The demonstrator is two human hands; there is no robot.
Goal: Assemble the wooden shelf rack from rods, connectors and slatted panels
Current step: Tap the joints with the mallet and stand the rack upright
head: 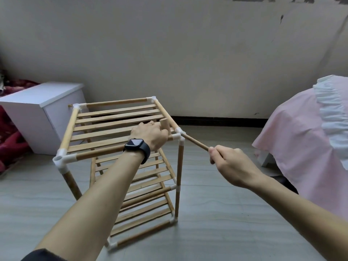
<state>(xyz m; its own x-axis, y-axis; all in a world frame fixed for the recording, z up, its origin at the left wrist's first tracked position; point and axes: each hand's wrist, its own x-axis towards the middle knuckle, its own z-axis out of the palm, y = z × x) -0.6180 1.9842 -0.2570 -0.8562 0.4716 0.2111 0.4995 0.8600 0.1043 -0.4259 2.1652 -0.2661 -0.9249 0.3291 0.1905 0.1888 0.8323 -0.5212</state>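
Three slatted tiers form the upright wooden rack (120, 117) at centre frame. The left hand (150, 136) lies on its top front rail, pinching a short upright rod (165, 124). The right hand (231, 166) fists a long rod (195, 143) that slants up-left, its tip at the corner connector (179, 131).

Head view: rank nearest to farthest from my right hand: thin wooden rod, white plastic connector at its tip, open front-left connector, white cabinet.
1. Thin wooden rod, held in the right hand.
2. White plastic connector, at the rod's tip.
3. Open white connector, front-left corner.
4. White cabinet, far left.
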